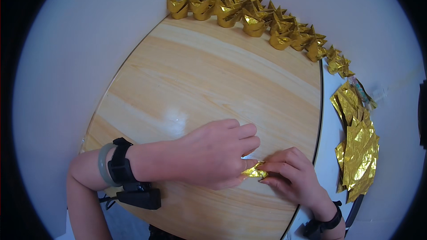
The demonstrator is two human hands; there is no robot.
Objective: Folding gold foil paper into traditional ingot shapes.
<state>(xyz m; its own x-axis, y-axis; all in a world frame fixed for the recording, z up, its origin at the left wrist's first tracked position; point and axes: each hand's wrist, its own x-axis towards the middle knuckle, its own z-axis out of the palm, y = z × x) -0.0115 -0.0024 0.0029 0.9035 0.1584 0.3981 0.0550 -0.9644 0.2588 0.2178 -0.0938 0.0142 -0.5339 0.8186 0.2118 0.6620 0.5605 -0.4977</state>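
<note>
Left hand (212,153) flat, palm down; right hand (291,171) fingertips pinched

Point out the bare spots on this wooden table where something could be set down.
The widest bare stretch of the wooden table lies between the row of folded gold ingots along the far rim and the hands. It is crowded near the front, where the left hand and right hand press a gold foil piece.

Along the top of the frame, a curved row of folded gold foil ingots (253,15) lines the far rim of my round wooden surface (213,84). At the right edge, off the wood, a loose heap of flat gold foil sheets (358,146) lies on white. Just above it sits a small clear wrapped item (362,91), too blurred to identify.
</note>
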